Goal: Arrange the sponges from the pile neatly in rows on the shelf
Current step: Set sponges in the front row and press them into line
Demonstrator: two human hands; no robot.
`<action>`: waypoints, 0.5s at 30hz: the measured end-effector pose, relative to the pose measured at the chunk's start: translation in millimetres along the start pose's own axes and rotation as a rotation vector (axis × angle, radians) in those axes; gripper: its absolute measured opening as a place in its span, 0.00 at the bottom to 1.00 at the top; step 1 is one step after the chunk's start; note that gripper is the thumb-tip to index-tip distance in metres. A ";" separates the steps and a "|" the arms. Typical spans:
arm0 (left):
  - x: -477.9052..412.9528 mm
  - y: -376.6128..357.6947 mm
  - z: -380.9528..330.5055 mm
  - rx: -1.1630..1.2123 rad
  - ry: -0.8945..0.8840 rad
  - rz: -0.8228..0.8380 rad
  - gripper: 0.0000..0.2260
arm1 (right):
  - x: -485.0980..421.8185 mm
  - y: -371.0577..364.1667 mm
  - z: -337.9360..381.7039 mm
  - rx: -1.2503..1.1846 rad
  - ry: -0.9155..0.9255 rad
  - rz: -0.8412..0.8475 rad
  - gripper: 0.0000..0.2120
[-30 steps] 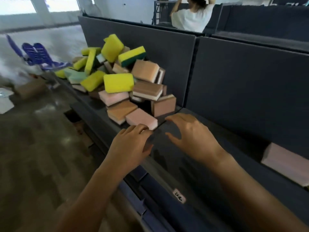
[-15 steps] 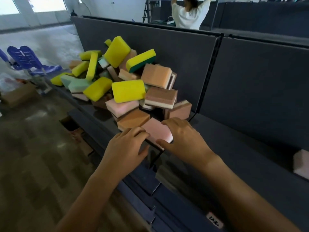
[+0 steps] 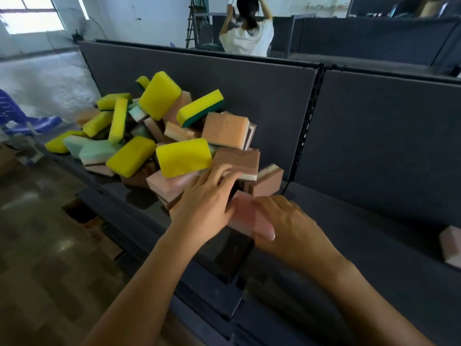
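At the left the pile (image 3: pixel 154 136) sprawls along the shelf (image 3: pixel 379 236), yellow, green and pink blocks lying at every angle, and its near right corner is where both hands work. The left hand (image 3: pixel 204 203) reaches forward over that corner with its fingers (image 3: pixel 225 172) fairly straight and slightly apart, lying on the blocks beneath a big yellow sponge (image 3: pixel 183 157) – resting there, it seems, not clamped on anything. Just to its right, touching its edge, is the pink sponge (image 3: pixel 240 214), blurred, at the very foot of the pile. The right hand (image 3: pixel 289 226) grips it: the thumb (image 3: pixel 265 232) presses its near face and the other fingers curl over its top, though their tips are hidden. Its long axis appears to slant from the pile towards the person, so it lies skewed to the shelf's front edge. Right of the hands the shelf runs on bare and dark, and far along it, at the frame's right edge, a lone sponge (image 3: pixel 451 245) stands well apart. The move to come turns on this – the row lies to the right, the right hand is the nearer one and already has the block, and the block probably needs turning square to the edge on the way.
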State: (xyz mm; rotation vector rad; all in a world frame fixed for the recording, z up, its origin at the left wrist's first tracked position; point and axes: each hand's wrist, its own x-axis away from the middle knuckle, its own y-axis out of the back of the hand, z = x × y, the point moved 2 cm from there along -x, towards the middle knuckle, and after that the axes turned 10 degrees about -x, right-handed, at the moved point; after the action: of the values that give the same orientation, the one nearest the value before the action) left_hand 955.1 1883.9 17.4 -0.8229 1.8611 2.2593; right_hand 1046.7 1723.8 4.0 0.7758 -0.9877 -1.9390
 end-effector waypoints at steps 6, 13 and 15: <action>-38.4 -26.0 1.3 -0.049 -0.040 -0.007 0.35 | 14.7 20.6 -7.7 0.041 -0.061 -0.056 0.29; -45.5 -40.2 -3.0 -0.031 -0.026 -0.157 0.27 | 30.6 29.9 -25.5 0.038 -0.084 -0.083 0.32; -41.6 -30.3 -11.1 0.006 -0.033 -0.184 0.26 | 39.9 35.0 -30.4 0.043 -0.089 -0.105 0.31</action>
State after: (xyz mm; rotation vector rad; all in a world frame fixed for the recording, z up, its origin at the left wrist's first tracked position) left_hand 1006.4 1891.7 8.8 -0.9094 1.7004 2.1419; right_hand 1064.6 1665.9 12.2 0.7848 -1.0635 -2.0638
